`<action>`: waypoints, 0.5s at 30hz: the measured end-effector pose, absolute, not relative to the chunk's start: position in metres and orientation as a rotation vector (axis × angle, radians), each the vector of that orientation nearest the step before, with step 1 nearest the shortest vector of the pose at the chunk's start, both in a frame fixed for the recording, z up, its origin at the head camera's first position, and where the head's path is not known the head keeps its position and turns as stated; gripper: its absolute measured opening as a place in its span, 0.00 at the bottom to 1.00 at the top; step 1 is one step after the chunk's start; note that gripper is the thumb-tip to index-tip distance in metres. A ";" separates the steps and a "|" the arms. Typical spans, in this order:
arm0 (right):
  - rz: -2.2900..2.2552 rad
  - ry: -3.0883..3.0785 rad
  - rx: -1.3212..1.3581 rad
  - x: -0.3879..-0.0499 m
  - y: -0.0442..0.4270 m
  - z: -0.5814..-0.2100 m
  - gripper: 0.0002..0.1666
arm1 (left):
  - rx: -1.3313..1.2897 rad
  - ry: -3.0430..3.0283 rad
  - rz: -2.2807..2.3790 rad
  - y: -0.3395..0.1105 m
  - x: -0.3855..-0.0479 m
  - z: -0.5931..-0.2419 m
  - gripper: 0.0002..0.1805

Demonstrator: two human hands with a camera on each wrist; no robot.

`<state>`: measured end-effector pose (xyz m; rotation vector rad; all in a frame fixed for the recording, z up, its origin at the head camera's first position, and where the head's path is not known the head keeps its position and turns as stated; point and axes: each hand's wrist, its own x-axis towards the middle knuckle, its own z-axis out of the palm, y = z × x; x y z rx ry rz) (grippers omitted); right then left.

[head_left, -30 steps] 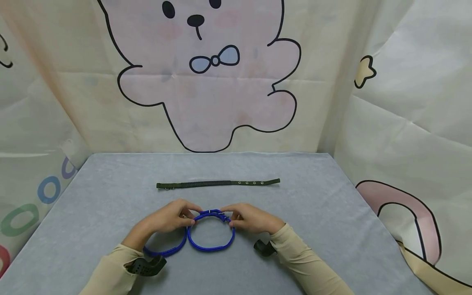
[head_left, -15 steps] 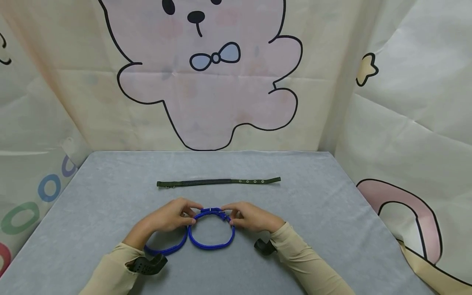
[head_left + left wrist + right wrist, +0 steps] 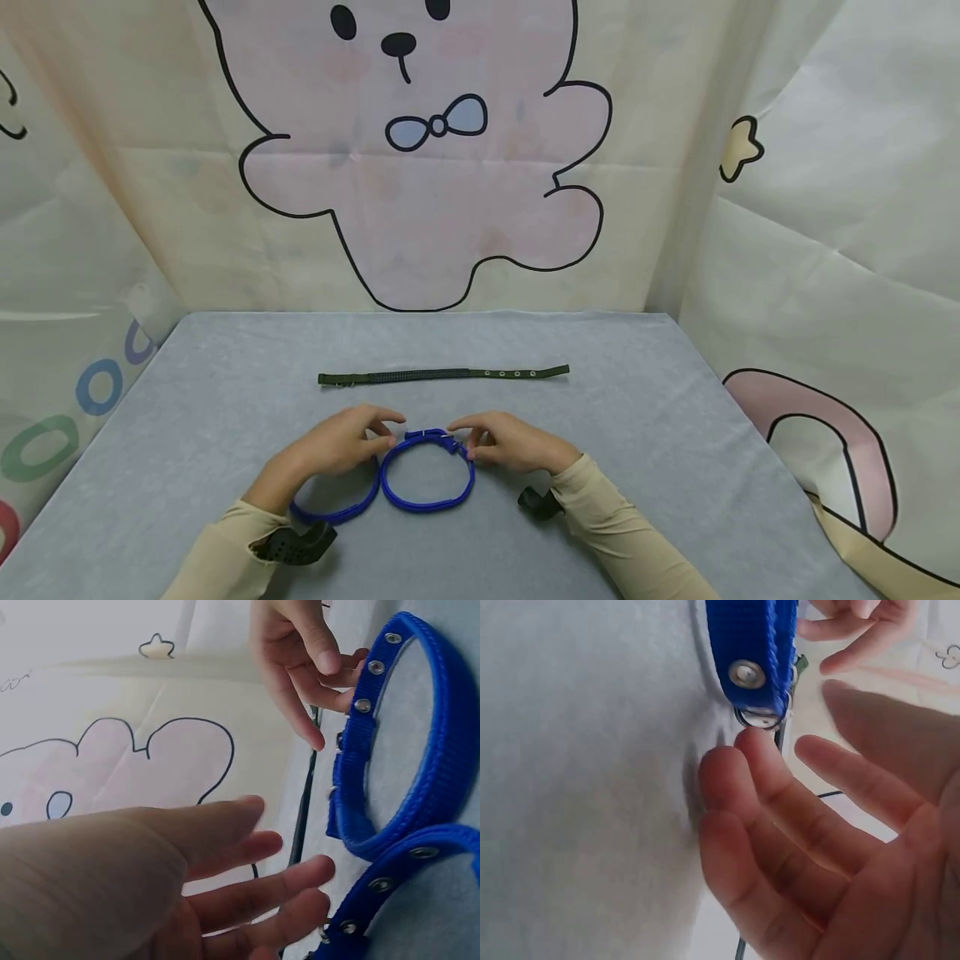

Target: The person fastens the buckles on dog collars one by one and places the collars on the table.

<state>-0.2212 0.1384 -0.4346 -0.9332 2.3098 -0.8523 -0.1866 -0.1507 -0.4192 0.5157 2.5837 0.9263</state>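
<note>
Two blue collars, each closed in a loop, stand side by side on the grey table. The right collar (image 3: 427,507) lies between the hands; the left collar (image 3: 341,515) is partly hidden behind the left forearm. My left hand (image 3: 341,442) is at the right collar's upper left, its fingers parted and relaxed, holding nothing; the left wrist view shows a gap to the collar (image 3: 450,712). My right hand (image 3: 517,442) is at that collar's buckle side, fingers loosely bent. In the right wrist view its fingertips (image 3: 727,776) are beside the metal ring, with nothing between thumb and fingers.
A dark green strap (image 3: 442,375) with metal eyelets lies stretched out across the table (image 3: 615,350) beyond the hands. Printed cloth (image 3: 450,192) hangs behind the table and along both sides. Each wrist wears a dark band.
My left hand has let go of the right collar and moved slightly left. The right collar has shifted slightly left. My right hand has barely moved.
</note>
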 end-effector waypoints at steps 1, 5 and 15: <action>-0.866 2.314 -0.930 -0.222 0.139 -0.435 0.26 | 0.527 2.583 0.945 -0.152 -0.187 -0.419 0.21; -0.931 2.347 -0.916 -0.224 0.145 -0.432 0.26 | 0.603 2.577 1.070 -0.159 -0.191 -0.415 0.22; -1.063 2.594 -0.867 -0.234 0.165 -0.417 0.25 | 0.538 2.855 1.256 -0.184 -0.197 -0.407 0.20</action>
